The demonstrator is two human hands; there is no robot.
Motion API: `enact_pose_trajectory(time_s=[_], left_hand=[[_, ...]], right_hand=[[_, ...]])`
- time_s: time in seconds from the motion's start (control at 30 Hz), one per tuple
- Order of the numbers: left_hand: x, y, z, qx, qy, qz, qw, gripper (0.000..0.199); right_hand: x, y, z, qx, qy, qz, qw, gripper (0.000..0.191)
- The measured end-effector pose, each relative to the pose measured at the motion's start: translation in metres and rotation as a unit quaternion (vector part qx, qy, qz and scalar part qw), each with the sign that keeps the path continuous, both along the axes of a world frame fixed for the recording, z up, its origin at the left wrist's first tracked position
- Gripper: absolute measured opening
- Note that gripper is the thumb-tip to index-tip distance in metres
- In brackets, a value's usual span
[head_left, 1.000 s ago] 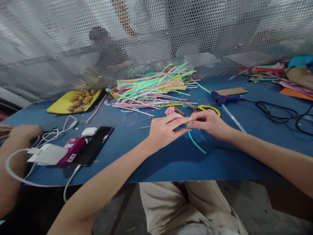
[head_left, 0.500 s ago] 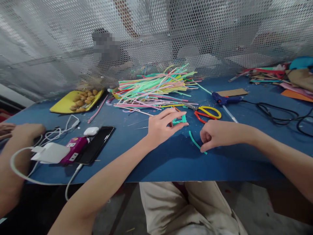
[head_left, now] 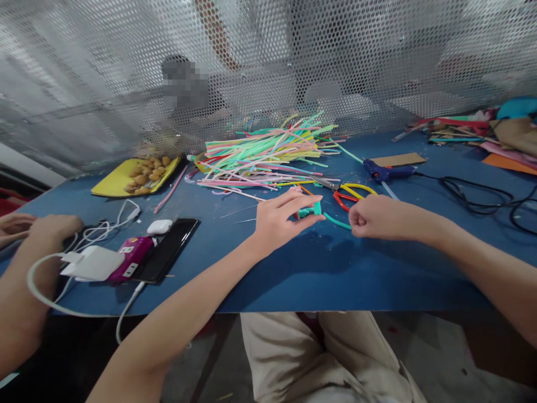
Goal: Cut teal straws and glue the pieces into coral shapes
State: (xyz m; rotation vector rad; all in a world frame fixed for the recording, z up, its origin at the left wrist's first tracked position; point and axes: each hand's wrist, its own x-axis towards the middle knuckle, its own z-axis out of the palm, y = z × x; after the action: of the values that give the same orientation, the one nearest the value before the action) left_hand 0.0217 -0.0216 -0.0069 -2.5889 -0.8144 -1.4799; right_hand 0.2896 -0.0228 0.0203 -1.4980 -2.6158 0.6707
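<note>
The left hand (head_left: 277, 219) pinches a small green piece (head_left: 317, 208) between its thumb and fingertips, at the right-hand edge of the hand and raised over the bench (head_left: 272, 285); part of the piece is hidden by the fingers. The right hand (head_left: 374, 217) is curled into a loose fist, knuckles up, grasping one end of a green strip (head_left: 337, 221). The strip reaches leftward from these fingers across the gap between the hands, its free end just beside the left fingertips; whether it touches them or the green piece is hard to tell.

Just beyond the right hand lie the scissors (head_left: 333, 185), with one red and one yellow handle, and the blue glue gun (head_left: 388, 172) rests farther back. Behind the left hand spreads a pile of coloured strips (head_left: 264, 148). A black phone (head_left: 170, 250) lies well to the left of both hands.
</note>
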Motion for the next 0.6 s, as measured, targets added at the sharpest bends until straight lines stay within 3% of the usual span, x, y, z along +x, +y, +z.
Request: enact_pose_trajectory(time_s=[0.1,0.2,0.27,0.43,0.6], left_hand=[[0.000,-0.002,0.002,0.016,-0.005,-0.008,1.000,0.037],[0.003,-0.006,0.004,0.013,-0.036,-0.031,0.999,0.039],[0.004,-0.008,0.005,0.003,-0.054,-0.056,0.997,0.040],[0.006,-0.008,0.003,-0.003,-0.051,-0.067,0.996,0.038],[0.007,-0.009,0.003,0.022,-0.038,-0.061,0.997,0.038]], right_hand=[[0.002,0.007,0.002,-0.023,0.208,-0.071,0.975,0.010],[-0.006,0.006,-0.002,-0.071,0.438,-0.103,0.890,0.017],[-0.016,0.001,-0.008,-0.096,0.520,-0.082,0.844,0.018],[-0.040,-0.009,-0.027,-0.126,0.590,-0.020,0.797,0.018],[-0.045,-0.012,-0.032,-0.122,0.579,0.012,0.806,0.018]])
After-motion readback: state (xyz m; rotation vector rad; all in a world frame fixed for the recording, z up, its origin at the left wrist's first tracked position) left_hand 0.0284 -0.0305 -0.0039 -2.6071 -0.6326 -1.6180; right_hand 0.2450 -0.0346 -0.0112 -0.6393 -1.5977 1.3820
